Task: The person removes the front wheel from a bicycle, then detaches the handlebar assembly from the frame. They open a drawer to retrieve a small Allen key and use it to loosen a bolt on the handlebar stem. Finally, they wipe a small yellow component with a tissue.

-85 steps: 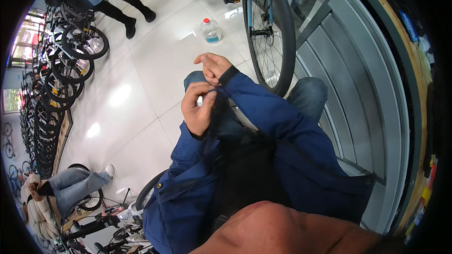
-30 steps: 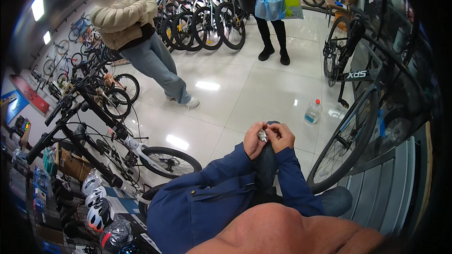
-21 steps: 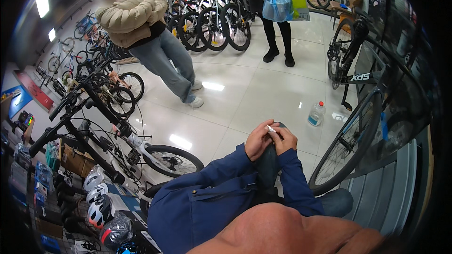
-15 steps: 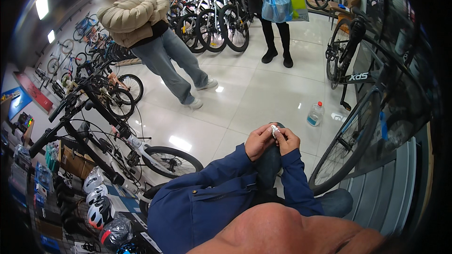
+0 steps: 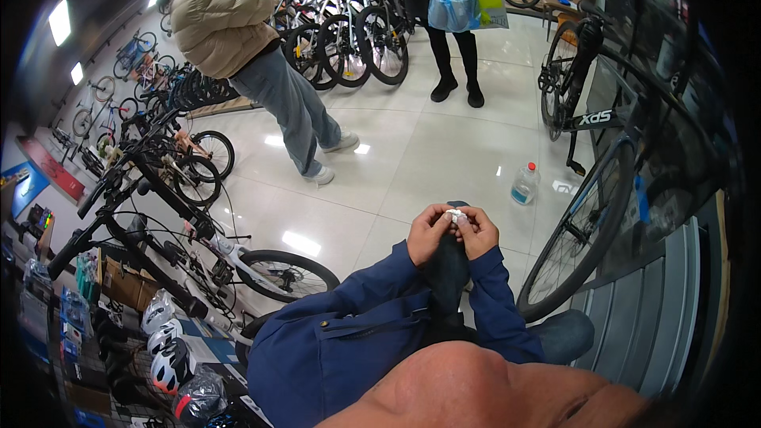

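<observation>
A small crumpled white wad (image 5: pixel 455 215), which looks like tissue, sits between my two hands over my raised knee. My left hand (image 5: pixel 427 233) is closed, with its thumb and fingertips pinching the wad from the left. From the other side my right hand (image 5: pixel 480 234) also pinches it, fingers curled and thumb on top. The hands nearly touch each other. Both forearms wear dark blue sleeves. The undersides of the fingers are hidden.
A transparent bottle with a red cap (image 5: pixel 525 183) stands on the tiled floor ahead. Bicycles flank me: a white and black one (image 5: pixel 289 275) left, a dark one (image 5: pixel 571 230) right. One person in a beige jacket (image 5: pixel 222 24) and another carrying bags (image 5: pixel 456 5) stand ahead. Helmets (image 5: pixel 170 364) lie lower left.
Both hands have shifted slightly, and the white wad now lies more sideways between the thumbs. The person in the beige jacket has turned and changed arm position. The whole view has shifted a little.
</observation>
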Available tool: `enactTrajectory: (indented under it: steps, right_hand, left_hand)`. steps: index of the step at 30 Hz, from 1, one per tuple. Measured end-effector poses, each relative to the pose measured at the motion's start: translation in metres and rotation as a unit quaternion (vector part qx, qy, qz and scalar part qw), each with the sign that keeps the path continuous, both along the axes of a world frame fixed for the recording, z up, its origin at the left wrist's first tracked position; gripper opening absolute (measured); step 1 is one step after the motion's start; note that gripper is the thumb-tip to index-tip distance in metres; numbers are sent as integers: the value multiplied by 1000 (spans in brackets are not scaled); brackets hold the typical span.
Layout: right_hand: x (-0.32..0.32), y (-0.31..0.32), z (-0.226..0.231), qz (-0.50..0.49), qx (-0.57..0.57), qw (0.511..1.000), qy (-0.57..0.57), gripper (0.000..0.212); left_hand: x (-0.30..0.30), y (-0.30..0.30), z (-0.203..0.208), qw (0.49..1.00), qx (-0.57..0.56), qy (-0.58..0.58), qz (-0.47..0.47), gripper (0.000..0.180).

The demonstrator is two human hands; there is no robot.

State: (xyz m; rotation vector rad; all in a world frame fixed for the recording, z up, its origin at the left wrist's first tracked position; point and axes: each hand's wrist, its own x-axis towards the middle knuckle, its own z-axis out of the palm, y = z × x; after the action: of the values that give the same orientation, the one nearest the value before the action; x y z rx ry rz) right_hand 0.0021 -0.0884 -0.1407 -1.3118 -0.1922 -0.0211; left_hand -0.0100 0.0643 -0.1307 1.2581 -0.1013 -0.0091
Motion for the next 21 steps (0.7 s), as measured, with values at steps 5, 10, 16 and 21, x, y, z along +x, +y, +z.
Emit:
enactTrajectory:
  steps: [5,10,16,21]
  right_hand:
    - [-2,-5,0,-20,-30,999,-6,16]
    - [-2,-15,3,42,-59,997,-24,18]
    - [-19,-53,25,68,-11,998,3,39]
    - [-50,-98,42,-108,-182,974,-81,19]
  left_hand:
    - [-2,-2,5,1000,13,-9,-3,19]
    - [1,2,9,997,69,-12,-9,16]
    - [7,-17,16,993,22,21,-111,18]
    - [23,-68,10,965,-36,71,-251,23]
